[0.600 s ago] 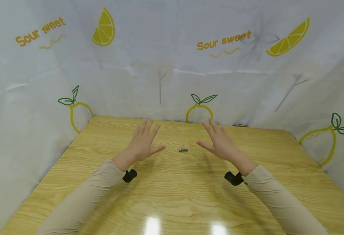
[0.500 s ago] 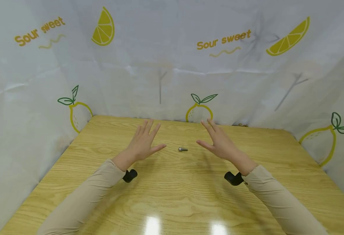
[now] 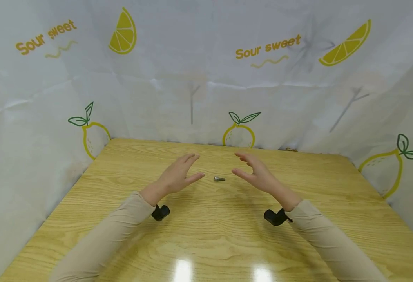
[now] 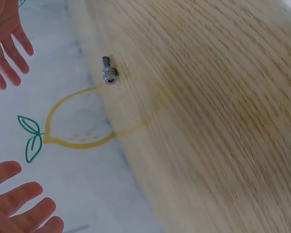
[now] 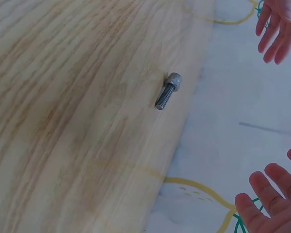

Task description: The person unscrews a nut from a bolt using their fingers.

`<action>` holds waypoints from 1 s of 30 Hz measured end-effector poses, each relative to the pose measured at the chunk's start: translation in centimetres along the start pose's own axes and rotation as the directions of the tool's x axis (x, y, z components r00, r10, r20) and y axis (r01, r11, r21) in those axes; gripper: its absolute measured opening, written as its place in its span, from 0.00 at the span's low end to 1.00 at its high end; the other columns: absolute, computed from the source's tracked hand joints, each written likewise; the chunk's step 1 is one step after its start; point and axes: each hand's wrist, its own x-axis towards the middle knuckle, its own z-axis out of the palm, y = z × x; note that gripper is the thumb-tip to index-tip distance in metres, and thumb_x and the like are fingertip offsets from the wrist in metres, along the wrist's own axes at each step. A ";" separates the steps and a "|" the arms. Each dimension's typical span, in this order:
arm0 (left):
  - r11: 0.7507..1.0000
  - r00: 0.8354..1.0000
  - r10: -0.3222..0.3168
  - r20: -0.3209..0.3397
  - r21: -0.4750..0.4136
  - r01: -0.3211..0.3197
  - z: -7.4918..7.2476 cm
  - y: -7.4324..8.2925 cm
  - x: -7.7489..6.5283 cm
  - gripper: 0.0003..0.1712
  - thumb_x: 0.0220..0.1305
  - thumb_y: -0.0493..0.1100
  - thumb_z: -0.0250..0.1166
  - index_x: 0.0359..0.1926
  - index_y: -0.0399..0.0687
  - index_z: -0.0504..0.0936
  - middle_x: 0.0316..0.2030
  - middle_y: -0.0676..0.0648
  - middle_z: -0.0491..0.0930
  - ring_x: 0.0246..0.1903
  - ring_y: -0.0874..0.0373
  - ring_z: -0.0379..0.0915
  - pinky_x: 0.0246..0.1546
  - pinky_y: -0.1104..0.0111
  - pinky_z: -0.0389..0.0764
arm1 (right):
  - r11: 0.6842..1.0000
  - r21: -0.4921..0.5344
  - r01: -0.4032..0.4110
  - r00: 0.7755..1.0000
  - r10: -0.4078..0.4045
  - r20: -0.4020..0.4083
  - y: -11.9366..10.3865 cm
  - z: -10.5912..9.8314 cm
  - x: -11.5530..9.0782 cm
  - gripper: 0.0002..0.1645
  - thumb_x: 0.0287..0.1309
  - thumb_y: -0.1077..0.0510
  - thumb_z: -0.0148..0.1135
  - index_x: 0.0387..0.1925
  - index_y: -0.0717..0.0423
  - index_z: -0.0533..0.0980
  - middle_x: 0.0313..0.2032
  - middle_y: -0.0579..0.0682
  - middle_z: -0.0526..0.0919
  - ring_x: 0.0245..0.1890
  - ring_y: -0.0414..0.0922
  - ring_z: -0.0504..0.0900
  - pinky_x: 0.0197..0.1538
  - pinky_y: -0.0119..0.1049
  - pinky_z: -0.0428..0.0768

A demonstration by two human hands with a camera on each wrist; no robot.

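A small metal socket-head bolt (image 3: pixel 219 179) lies on its side on the wooden table (image 3: pixel 206 219), its head pointing left in the head view. To its left hovers my left hand (image 3: pixel 176 174), fingers loosely bent and thumb stretched toward the bolt. My right hand (image 3: pixel 257 174) is held up on the other side, its thumb and fingers spread apart. Neither hand touches the bolt. In the right wrist view the threaded shank of the bolt (image 5: pixel 166 96) shows clearly. The left wrist view shows the hex recess in its head.
Behind the table hangs a white curtain (image 3: pixel 157 105) printed with lemons and lettering; it also runs along both sides. Black devices sit under the left wrist (image 3: pixel 161 213) and the right wrist (image 3: pixel 274 217). Lamp reflections shine on the near tabletop.
Both hands have moved slightly inward, toward the bolt. Their fingers, earlier straight and spread, are now more bent and closer together. The bolt has stayed in place on the table.
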 end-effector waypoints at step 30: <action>0.961 0.987 -0.106 0.122 -0.244 0.133 4.3 0.2 4.1 0.17 0.66 0.44 0.59 0.52 0.41 0.78 0.44 0.43 0.81 0.42 0.52 0.78 0.44 0.63 0.79 | 0.933 0.157 -0.322 0.938 0.292 0.188 3.2 4.4 2.6 0.22 0.61 0.56 0.59 0.53 0.65 0.75 0.47 0.63 0.80 0.44 0.55 0.82 0.42 0.39 0.82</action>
